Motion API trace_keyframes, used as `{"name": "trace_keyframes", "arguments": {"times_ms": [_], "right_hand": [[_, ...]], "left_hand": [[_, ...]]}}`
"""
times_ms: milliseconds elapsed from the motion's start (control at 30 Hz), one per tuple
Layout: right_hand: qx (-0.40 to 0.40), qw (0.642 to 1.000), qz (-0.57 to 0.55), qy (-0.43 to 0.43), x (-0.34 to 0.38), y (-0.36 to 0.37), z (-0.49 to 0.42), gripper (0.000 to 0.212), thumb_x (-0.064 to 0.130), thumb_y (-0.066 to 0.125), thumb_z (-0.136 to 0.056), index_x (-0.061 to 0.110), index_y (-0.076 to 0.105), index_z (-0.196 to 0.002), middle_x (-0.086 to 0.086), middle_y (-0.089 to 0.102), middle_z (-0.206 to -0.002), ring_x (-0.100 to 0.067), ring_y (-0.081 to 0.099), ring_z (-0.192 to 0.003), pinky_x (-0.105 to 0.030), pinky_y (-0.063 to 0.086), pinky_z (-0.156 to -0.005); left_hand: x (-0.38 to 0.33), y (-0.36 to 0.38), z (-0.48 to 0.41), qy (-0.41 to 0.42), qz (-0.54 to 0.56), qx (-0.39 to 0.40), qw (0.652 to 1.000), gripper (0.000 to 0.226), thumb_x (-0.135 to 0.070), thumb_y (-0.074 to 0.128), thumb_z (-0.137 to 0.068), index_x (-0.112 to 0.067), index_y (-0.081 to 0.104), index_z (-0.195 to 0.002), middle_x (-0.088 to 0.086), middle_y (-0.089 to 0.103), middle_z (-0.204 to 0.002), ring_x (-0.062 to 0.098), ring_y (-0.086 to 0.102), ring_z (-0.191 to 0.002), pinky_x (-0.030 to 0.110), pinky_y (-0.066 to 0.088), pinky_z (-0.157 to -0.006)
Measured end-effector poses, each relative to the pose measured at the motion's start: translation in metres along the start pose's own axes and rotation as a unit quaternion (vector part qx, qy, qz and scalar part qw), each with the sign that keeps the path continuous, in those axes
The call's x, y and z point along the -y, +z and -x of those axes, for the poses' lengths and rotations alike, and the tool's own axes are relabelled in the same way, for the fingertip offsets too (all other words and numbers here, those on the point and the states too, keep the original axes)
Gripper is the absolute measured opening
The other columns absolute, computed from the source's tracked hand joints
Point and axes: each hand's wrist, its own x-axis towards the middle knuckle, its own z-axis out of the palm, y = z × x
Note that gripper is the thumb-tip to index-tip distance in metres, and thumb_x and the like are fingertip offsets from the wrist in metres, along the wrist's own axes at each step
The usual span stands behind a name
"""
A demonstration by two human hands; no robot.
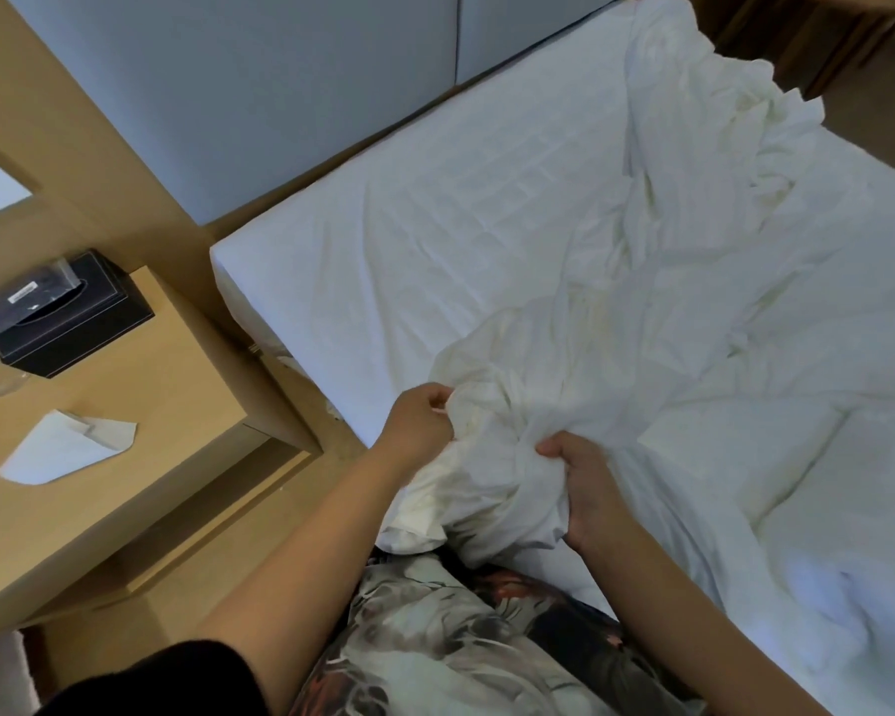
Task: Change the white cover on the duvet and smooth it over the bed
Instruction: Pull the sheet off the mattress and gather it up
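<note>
Head view, crumpled white cover (pixel 580 354) bunched, left hand (pixel 418 422) pinching it, right hand (pixel 585 488) gripping it

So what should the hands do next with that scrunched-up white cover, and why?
Probably pull the bunch apart: the left hand and right hand both grip the white cover wadded tight near the edge of the bed, and the rest lies crumpled.

The white cover (pixel 564 354) lies crumpled in a long twisted heap across the bed (pixel 383 224), from near edge to far edge. The puffy white duvet (pixel 796 483) lies beside it at the near edge.
</note>
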Motion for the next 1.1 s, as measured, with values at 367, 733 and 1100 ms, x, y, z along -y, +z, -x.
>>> {"name": "trace_keyframes", "arguments": {"times_ms": [367, 733, 1100], "right_hand": [[0.044, 0.997, -0.027, 0.058, -0.008, -0.002, 0.002, 0.062, 0.009, 0.059, -0.055, -0.006, 0.058, -0.115, -0.024, 0.062, -0.111, -0.038, 0.058, -0.101, -0.047, 0.047, -0.094], [0.134, 0.980, -0.118, 0.085, -0.010, -0.005, 0.000, 0.100, 0.006, 0.079, -0.013, -0.008, 0.059, -0.110, -0.028, 0.064, -0.109, -0.043, 0.065, -0.090, -0.047, 0.047, -0.079], [0.128, 0.980, -0.153, 0.019, -0.005, -0.002, -0.004, 0.078, 0.009, 0.079, -0.008, 0.000, 0.071, -0.085, -0.018, 0.069, -0.089, -0.035, 0.068, -0.077, -0.043, 0.048, -0.075]], "left_hand": [[-0.010, -0.005, -0.001, -0.107, -0.050, 0.128, 0.985, 0.024, -0.011, 0.039, -0.089, -0.014, 0.036, -0.065, 0.002, 0.035, -0.066, 0.014, 0.028, -0.058, 0.024, 0.027, -0.055], [0.021, -0.014, 0.007, -0.073, 0.014, 0.170, 0.983, 0.054, -0.037, 0.068, -0.083, -0.013, 0.051, -0.129, 0.003, 0.060, -0.124, 0.021, 0.058, -0.113, 0.040, 0.044, -0.102], [0.040, -0.016, 0.019, -0.015, -0.080, 0.116, 0.990, 0.013, -0.028, 0.065, -0.087, -0.018, 0.058, -0.081, -0.009, 0.058, -0.069, -0.011, 0.053, -0.053, 0.004, 0.036, -0.048]]}}
